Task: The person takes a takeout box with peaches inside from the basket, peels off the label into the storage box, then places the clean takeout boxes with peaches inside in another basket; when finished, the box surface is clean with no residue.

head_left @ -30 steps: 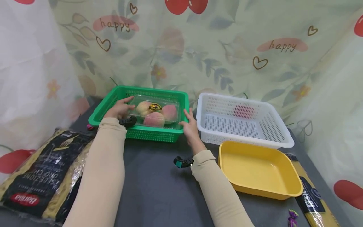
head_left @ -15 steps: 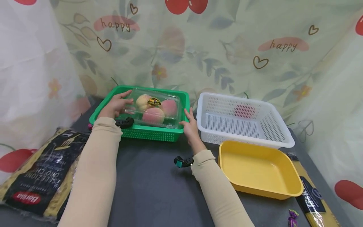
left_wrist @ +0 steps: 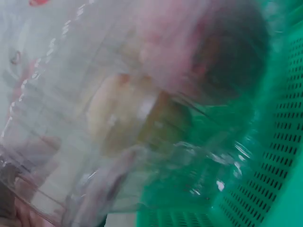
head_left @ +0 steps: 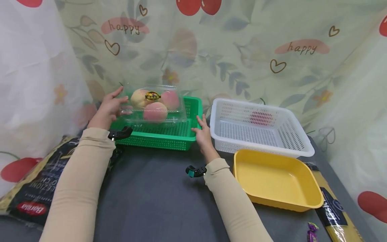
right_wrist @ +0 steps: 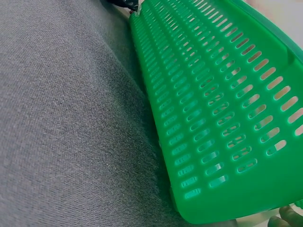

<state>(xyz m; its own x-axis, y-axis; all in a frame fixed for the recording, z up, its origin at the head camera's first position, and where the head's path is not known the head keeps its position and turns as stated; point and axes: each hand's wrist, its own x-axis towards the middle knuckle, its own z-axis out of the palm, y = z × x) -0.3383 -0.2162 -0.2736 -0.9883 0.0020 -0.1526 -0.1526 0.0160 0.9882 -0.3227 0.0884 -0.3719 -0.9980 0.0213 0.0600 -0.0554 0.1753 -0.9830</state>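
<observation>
the clear box of peaches [head_left: 152,102], which lay inside the green basket [head_left: 169,132] a second ago, is now lifted above the basket's left rear corner. the left hand [head_left: 107,109] holds the box at its left end, thumb on top and fingers curled under it. the right hand [head_left: 203,134] rests with fingers straight against the basket's right wall, holding nothing. the box holds three peaches under a dark round label, and its long side runs left to right, roughly level. the green basket now has nothing in it. the white basket [head_left: 260,129] and the yellow tray [head_left: 276,179] stand to the right on the grey table [head_left: 157,198].
</observation>
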